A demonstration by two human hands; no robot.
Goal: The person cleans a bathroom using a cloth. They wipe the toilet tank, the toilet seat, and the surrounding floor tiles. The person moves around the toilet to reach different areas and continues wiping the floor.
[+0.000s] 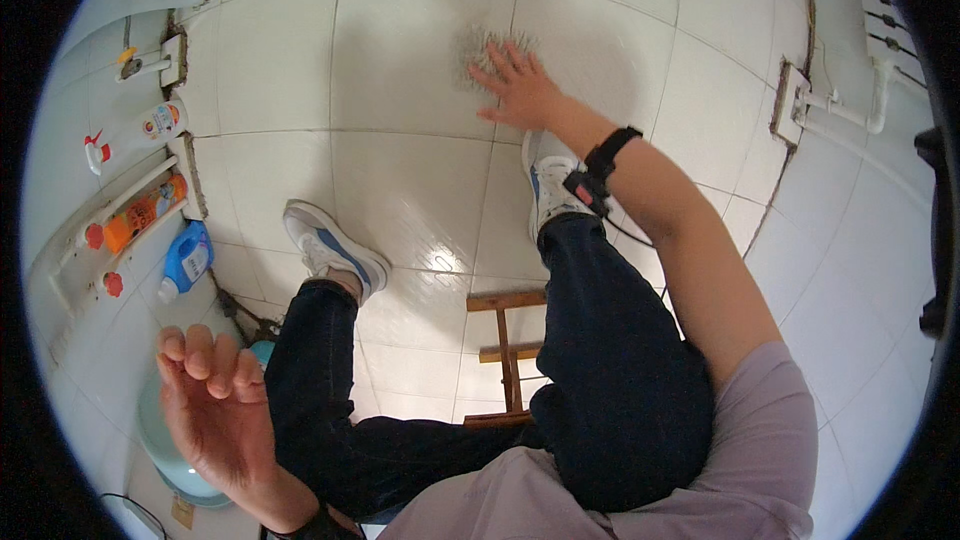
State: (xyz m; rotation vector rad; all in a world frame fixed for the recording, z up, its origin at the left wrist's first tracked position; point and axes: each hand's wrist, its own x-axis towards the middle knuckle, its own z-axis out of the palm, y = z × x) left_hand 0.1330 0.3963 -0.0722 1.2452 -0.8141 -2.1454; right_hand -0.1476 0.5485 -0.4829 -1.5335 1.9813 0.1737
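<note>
My right hand [523, 90] reaches forward over the white tiled floor [409, 187] with its fingers spread. Just under and beyond the fingertips is a grey, streaky patch [472, 45]; whether it is loose hair, dirt or a blurred scourer I cannot tell. Nothing shows between those fingers. My left hand [217, 412] is raised at the lower left, palm up, its fingers loosely curled and holding nothing. Close behind it, a pale green basin [154, 420] is partly hidden.
Along the left wall are a spray bottle [157, 124], an orange bottle [142, 214] and a blue detergent bottle [191, 259], near white pipes [131, 191]. A wooden stool frame [506, 349] shows between my legs. More pipes [847, 112] run along the right wall.
</note>
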